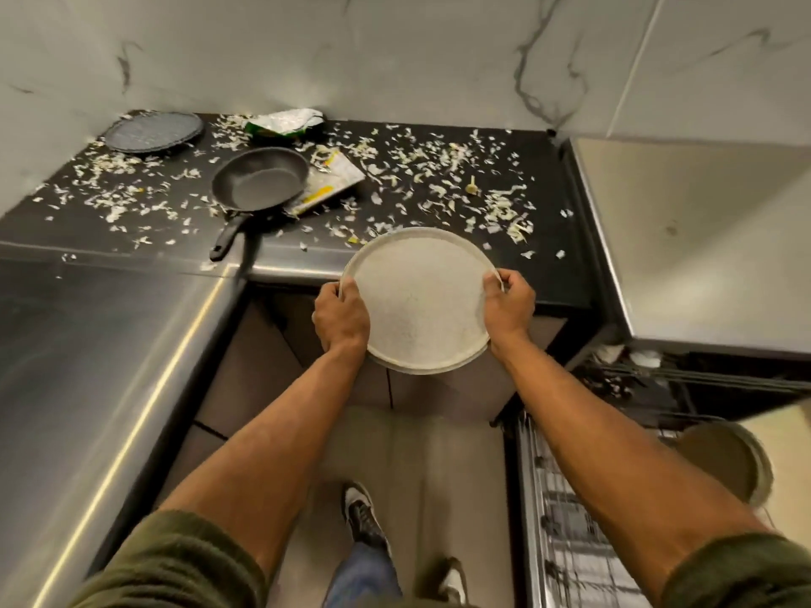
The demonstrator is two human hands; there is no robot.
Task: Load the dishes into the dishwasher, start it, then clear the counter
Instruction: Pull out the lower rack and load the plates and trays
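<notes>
A pale round plate (419,300) is held almost level at the front edge of a dark worktop (548,239), its far rim over the worktop and its near half over the floor. The left grip (341,315) is clasped round the plate's left rim, and the right grip (509,302) round its right rim, with fingers curled over the edge. A second rim is seen just under the near edge; whether another plate is stacked beneath cannot be told. The worktop is strewn with pale vegetable scraps (504,204). A black frying pan (259,177) is set behind and left of the plate, its handle pointed toward the front edge, partly over a printed packet (333,182). A dark plate (153,131) is laid in the far left corner, and a torn green wrapper (285,122) lies near the wall. At the lower right a wire dishwasher rack (570,541) is seen, with a round dish (728,458) stood on edge in it.
</notes>
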